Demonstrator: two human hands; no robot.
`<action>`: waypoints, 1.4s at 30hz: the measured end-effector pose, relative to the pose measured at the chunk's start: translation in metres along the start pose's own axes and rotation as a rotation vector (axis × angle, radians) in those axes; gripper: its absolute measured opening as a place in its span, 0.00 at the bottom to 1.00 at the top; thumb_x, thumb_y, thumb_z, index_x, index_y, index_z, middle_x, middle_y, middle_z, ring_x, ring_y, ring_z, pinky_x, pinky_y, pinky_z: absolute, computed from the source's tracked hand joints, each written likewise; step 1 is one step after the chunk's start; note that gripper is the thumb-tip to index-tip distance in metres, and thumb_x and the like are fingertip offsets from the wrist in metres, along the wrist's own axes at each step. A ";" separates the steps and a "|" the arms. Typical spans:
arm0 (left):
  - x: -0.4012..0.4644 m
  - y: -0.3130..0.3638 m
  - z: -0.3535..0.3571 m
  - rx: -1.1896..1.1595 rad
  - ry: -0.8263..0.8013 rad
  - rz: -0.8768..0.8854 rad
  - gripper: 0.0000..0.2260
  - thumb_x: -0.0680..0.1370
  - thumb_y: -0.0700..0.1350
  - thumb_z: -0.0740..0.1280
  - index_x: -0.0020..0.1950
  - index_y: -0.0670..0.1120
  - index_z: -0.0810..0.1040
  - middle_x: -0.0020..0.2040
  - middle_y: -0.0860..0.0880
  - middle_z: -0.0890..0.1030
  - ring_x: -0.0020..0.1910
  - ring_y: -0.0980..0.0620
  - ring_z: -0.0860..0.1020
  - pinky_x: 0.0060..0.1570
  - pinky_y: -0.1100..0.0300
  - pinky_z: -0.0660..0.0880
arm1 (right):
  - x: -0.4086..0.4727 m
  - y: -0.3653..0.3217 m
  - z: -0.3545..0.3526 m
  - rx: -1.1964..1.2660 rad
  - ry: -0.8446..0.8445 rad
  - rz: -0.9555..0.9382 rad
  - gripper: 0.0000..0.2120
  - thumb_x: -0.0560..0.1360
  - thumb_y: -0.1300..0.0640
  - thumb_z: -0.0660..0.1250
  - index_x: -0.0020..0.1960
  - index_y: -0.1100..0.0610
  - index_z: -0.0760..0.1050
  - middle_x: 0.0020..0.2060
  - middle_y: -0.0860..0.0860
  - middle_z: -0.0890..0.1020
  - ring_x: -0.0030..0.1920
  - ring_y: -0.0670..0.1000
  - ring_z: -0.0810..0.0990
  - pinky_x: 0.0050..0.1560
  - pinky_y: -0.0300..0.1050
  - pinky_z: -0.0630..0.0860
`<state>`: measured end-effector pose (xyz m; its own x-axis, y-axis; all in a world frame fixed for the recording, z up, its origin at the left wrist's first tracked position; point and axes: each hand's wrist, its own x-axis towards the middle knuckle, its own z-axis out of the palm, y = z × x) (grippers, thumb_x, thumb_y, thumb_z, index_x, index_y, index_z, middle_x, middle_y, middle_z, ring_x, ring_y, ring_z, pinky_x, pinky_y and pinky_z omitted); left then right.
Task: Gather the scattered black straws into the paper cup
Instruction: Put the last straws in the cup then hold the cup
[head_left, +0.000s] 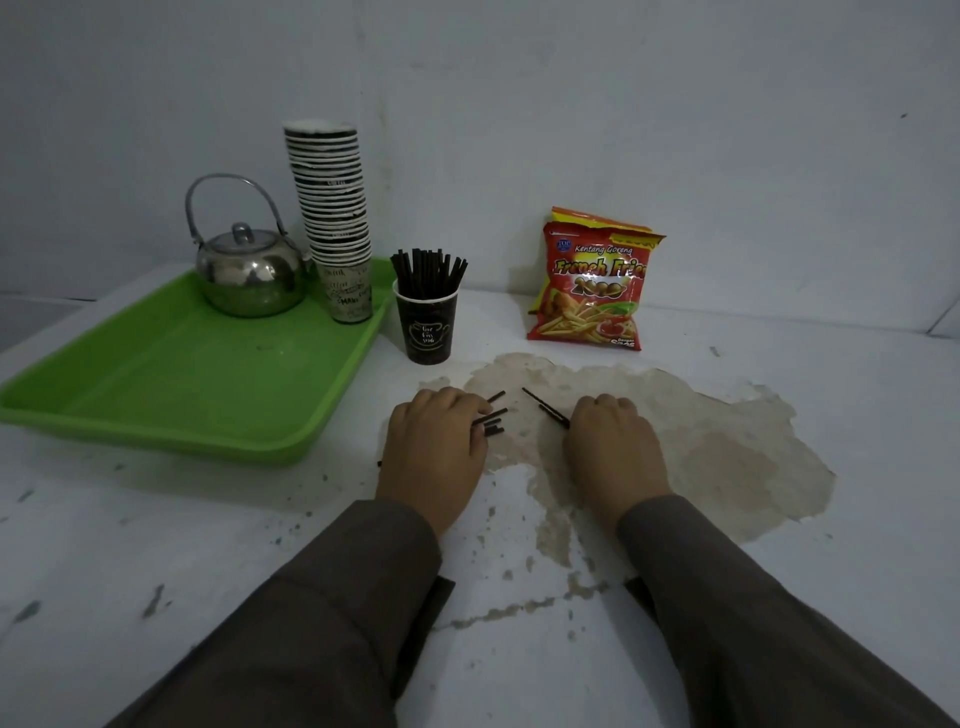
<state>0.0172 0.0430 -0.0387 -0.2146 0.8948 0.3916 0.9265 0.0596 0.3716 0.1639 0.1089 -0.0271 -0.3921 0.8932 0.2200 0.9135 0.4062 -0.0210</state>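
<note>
White plaster walls meet in a corner behind a white painted surface (156, 545) whose coating has flaked away in a large tan patch (675, 441) near the middle. At the left lies a bright green tray (156, 384) carrying a shiny metal kettle (249, 275) with an arched handle and a tall stack of paper cups (335, 218). A red and yellow snack bag (592, 283) printed with fries leans against the back wall.

Just off the tray's right rim stands a dark paper cup (427, 327) with a pale teacup drawing on its side; a bunch of straws (428, 275) already stands upright in it, thin, matte black and straight, fanning slightly above the rim.

Two arms in dark brown sleeves reach forward over the patch. The left hand (434, 447) lies knuckles up with fingers curled around a small bundle of black straws (491, 418), whose short ends poke out to the right. The right hand (615, 447) is likewise knuckles up, fingers bent down onto two loose straws (545, 408) that slant away toward the upper left; it seems to be pinching them, though the fingertips are hidden. Both hands are near each other, in front of the cup.
</note>
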 end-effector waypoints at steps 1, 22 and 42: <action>0.000 0.000 0.000 0.005 -0.004 -0.001 0.12 0.78 0.45 0.59 0.60 0.51 0.73 0.57 0.52 0.77 0.58 0.51 0.70 0.58 0.58 0.62 | -0.001 -0.001 0.001 -0.017 0.008 -0.011 0.07 0.77 0.63 0.54 0.50 0.61 0.71 0.47 0.57 0.76 0.47 0.55 0.73 0.44 0.46 0.69; 0.004 0.000 0.005 0.093 -0.114 0.045 0.13 0.79 0.41 0.58 0.61 0.52 0.74 0.57 0.49 0.77 0.56 0.48 0.71 0.55 0.56 0.65 | 0.000 -0.009 -0.040 1.962 -0.234 0.201 0.13 0.80 0.64 0.52 0.56 0.62 0.74 0.33 0.51 0.74 0.34 0.48 0.74 0.41 0.43 0.71; 0.002 0.003 0.006 0.068 -0.061 0.032 0.07 0.78 0.43 0.57 0.53 0.47 0.74 0.51 0.47 0.76 0.52 0.47 0.72 0.52 0.55 0.67 | -0.004 -0.009 -0.033 1.781 -0.063 0.136 0.11 0.79 0.63 0.55 0.54 0.60 0.76 0.36 0.52 0.75 0.34 0.49 0.72 0.41 0.43 0.72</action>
<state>0.0211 0.0478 -0.0416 -0.1668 0.9219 0.3497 0.9520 0.0582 0.3006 0.1610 0.0952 0.0039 -0.3736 0.9228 0.0937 -0.2533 -0.0044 -0.9674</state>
